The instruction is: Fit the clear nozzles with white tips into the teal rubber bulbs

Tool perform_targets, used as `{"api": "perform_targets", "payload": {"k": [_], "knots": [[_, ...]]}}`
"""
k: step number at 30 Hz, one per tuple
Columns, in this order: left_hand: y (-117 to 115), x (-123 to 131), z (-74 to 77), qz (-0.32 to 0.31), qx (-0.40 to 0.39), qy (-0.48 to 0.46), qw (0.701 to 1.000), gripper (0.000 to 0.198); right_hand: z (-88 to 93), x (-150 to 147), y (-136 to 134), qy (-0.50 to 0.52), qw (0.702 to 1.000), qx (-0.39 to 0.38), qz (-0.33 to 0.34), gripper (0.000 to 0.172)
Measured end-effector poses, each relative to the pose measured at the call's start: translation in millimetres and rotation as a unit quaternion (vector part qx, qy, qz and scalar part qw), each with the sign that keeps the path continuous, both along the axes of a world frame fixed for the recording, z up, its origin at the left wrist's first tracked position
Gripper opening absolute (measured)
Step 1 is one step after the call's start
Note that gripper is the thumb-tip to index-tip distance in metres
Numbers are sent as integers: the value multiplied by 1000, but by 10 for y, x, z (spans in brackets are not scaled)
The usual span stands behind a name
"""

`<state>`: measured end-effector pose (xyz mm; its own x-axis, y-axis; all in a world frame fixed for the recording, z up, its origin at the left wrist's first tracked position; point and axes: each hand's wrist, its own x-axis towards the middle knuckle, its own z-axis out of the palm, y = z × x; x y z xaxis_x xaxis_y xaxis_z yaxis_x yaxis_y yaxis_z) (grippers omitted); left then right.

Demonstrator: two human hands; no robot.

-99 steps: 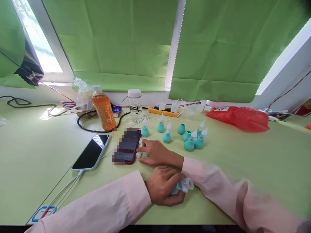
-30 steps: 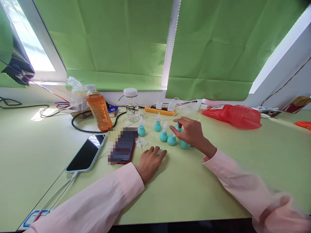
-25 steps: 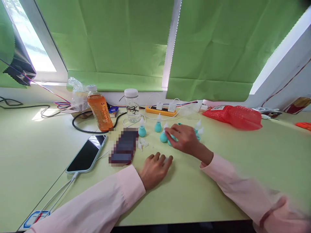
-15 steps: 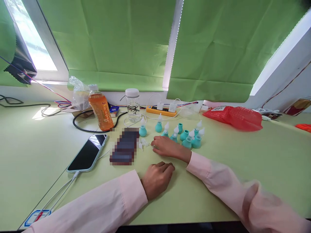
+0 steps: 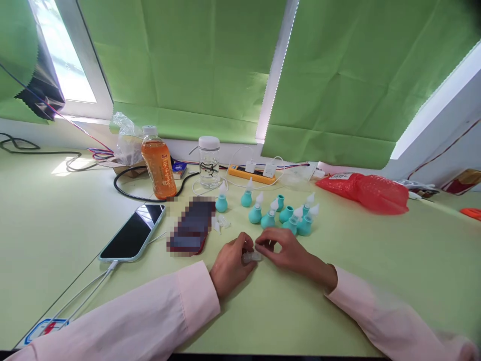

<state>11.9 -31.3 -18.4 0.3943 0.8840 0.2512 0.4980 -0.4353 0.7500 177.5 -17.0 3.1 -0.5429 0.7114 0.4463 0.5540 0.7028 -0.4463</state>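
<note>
My left hand (image 5: 232,263) is closed around a clear plastic nozzle piece (image 5: 253,256) just above the table, its open end pointing right. Close beside it, my right hand (image 5: 285,248) has thumb and forefinger pinched near that end; what they hold, if anything, is too small to make out. Behind the hands stand several teal squeeze bulbs (image 5: 254,215) with clear pointed tips, like nasal aspirators. Two teal bulbs without tips (image 5: 286,214) are among them. A few loose clear tips (image 5: 223,221) lie left of the group, by a dark red phone.
A blurred dark red phone (image 5: 193,228) and a charging phone (image 5: 132,234) lie at left. Behind them stand an orange drink bottle (image 5: 159,170) and a clear water bottle (image 5: 209,165). A yellow power strip (image 5: 246,174) and red plastic bag (image 5: 364,192) sit at the back.
My right hand has drawn back from the loose pieces toward my left hand. My left hand has turned, and a clear nozzle piece now shows in it.
</note>
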Motion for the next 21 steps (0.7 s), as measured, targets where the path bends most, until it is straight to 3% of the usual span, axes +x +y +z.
{"api": "perform_targets", "payload": {"k": [13, 21], "knots": [[15, -6, 6, -9, -12, 10, 1000, 29, -129, 53, -145, 36, 998, 23, 51, 12], [18, -3, 39, -6, -5, 16, 1000, 29, -237, 56, -128, 43, 996, 72, 26, 16]]}}
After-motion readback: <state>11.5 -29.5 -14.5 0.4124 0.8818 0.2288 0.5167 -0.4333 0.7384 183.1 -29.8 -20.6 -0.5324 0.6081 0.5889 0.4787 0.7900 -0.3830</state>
